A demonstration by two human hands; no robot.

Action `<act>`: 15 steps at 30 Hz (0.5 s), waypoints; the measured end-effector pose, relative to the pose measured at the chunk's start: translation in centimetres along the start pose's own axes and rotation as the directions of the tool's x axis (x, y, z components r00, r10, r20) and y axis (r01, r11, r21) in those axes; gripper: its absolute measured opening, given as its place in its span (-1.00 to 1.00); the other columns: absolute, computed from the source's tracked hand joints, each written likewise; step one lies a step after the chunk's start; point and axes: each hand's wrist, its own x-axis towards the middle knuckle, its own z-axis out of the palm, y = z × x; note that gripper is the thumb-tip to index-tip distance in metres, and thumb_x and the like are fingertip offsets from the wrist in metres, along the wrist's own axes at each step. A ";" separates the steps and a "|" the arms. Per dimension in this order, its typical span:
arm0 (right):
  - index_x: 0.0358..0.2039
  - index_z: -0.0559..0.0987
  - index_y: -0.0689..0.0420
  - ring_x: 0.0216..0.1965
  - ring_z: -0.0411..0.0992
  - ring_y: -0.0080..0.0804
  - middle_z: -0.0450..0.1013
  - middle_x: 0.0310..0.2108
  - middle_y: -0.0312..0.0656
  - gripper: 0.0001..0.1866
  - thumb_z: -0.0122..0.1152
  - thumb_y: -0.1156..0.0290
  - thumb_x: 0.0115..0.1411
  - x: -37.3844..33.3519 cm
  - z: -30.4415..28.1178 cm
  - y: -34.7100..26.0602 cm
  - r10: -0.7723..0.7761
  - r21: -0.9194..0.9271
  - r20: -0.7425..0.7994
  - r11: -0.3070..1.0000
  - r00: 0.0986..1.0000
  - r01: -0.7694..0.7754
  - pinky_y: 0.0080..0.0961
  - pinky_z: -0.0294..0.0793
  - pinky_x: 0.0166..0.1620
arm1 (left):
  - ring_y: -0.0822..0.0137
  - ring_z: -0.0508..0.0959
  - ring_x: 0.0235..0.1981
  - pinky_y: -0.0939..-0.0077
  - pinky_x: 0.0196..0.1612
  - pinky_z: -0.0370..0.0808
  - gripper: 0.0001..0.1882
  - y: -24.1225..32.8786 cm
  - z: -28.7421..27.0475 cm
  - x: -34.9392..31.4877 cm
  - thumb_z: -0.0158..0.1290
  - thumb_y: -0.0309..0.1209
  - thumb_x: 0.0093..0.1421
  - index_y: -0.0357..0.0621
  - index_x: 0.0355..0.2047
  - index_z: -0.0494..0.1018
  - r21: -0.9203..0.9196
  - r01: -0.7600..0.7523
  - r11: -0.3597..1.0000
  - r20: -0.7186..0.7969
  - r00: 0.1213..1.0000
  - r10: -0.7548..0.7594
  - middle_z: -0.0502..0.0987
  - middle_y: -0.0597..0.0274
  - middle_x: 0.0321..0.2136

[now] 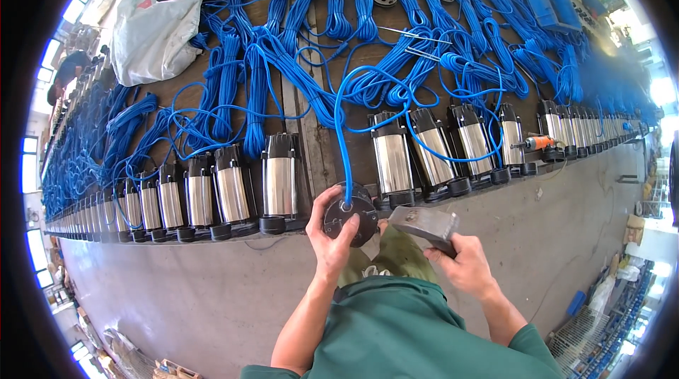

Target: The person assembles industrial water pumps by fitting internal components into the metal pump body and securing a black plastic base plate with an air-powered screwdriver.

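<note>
My left hand grips the rim of a round black pump end at the table's front edge, its thumb lying across the flat top. From a fitting in that top, a blue cable rises and loops back over the table. My right hand is closed round a hammer, whose blocky grey metal head is just right of the pump end, apart from it. The hammer's handle is mostly hidden by my fingers. Most of the pump's body below the black end is out of sight.
Silver-and-black pumps line the table edge on both sides. Bundled blue cables cover the brown tabletop. An orange power tool lies among the right-hand pumps. A white sack and a blue crate sit farther back.
</note>
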 end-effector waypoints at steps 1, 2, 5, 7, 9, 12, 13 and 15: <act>-0.24 0.54 0.28 -0.54 0.47 -0.02 0.49 -0.55 0.04 -0.70 0.41 0.31 0.22 -0.1 0.1 -0.6 -0.029 -0.009 0.008 1.000 1.000 0.029 -0.31 0.42 -0.42 | 0.30 0.50 0.09 0.38 0.21 0.40 -0.41 0.1 0.0 0.0 0.27 -0.43 0.08 -0.29 0.14 0.43 -0.009 0.006 1.000 0.001 1.000 -0.006 0.51 0.11 0.06; -0.23 0.53 0.28 -0.53 0.47 0.03 0.49 -0.54 0.05 -0.70 0.39 0.32 0.24 -0.2 0.0 -1.5 -0.058 -0.018 0.016 0.998 0.998 0.058 -0.29 0.42 -0.42 | 0.32 0.50 0.07 0.39 0.20 0.41 -0.42 0.3 -0.1 0.1 0.27 -0.43 0.08 -0.29 0.14 0.43 -0.002 0.010 1.000 0.009 1.000 -0.010 0.51 0.12 0.05; -0.19 0.49 0.24 -0.46 0.50 0.15 0.53 -0.48 0.08 -0.73 0.31 0.31 0.28 0.0 0.0 -3.4 -0.191 -0.080 0.030 0.978 0.981 0.193 -0.14 0.44 -0.40 | 0.35 0.51 0.02 0.41 0.17 0.42 -0.44 0.6 -0.1 0.1 0.26 -0.44 0.09 -0.28 0.12 0.44 -0.013 0.018 1.000 0.010 1.000 -0.018 0.53 0.16 0.00; -0.19 0.49 0.22 -0.43 0.52 0.17 0.54 -0.47 0.08 -0.73 0.30 0.29 0.29 0.6 1.1 -3.5 -0.239 -0.193 0.012 0.952 0.971 0.236 -0.09 0.45 -0.38 | 0.37 0.52 -0.01 0.42 0.15 0.43 -0.45 0.2 0.0 0.2 0.26 -0.45 0.09 -0.27 0.11 0.44 -0.049 0.027 0.998 0.009 1.000 -0.027 0.53 0.19 -0.03; -0.18 0.50 0.21 -0.41 0.52 0.18 0.54 -0.48 0.09 -0.73 0.28 0.27 0.30 1.2 1.7 -3.6 -0.207 -0.228 0.012 0.952 0.978 0.204 -0.05 0.46 -0.36 | 0.37 0.55 -0.03 0.44 0.13 0.45 -0.46 0.1 -0.2 0.1 0.28 -0.48 0.07 -0.25 0.09 0.45 0.031 -0.002 1.000 -0.010 1.000 0.003 0.55 0.18 -0.06; -0.19 0.51 0.24 -0.50 0.50 0.09 0.51 -0.53 0.07 -0.74 0.26 0.29 0.32 1.0 1.0 -5.7 -0.213 -0.244 -0.005 0.948 0.977 0.205 -0.16 0.45 -0.39 | 0.51 0.54 -0.18 0.57 -0.04 0.51 -0.51 -0.4 -0.3 0.1 0.27 -0.49 0.10 -0.23 0.07 0.47 0.034 -0.102 0.994 -0.033 0.994 0.103 0.58 0.28 -0.18; -0.19 0.51 0.25 -0.53 0.48 0.03 0.50 -0.55 0.05 -0.75 0.25 0.30 0.33 0.7 0.9 -6.5 -0.206 -0.209 -0.019 0.958 0.978 0.198 -0.20 0.44 -0.40 | 0.48 0.55 -0.17 0.53 -0.03 0.52 -0.50 -1.0 -0.3 0.5 0.28 -0.47 0.09 -0.23 0.07 0.47 0.069 -0.149 0.986 -0.040 0.988 0.152 0.59 0.28 -0.19; -0.20 0.52 0.26 -0.59 0.43 -0.10 0.48 -0.57 0.00 -0.76 0.25 0.32 0.35 0.2 1.1 -7.5 -0.194 -0.137 -0.044 0.973 0.980 0.187 -0.29 0.41 -0.42 | 0.37 0.56 -0.07 0.46 0.06 0.50 -0.47 -0.8 -0.4 0.4 0.30 -0.44 0.07 -0.23 0.08 0.46 0.100 -0.124 0.987 -0.032 0.991 0.128 0.58 0.15 -0.10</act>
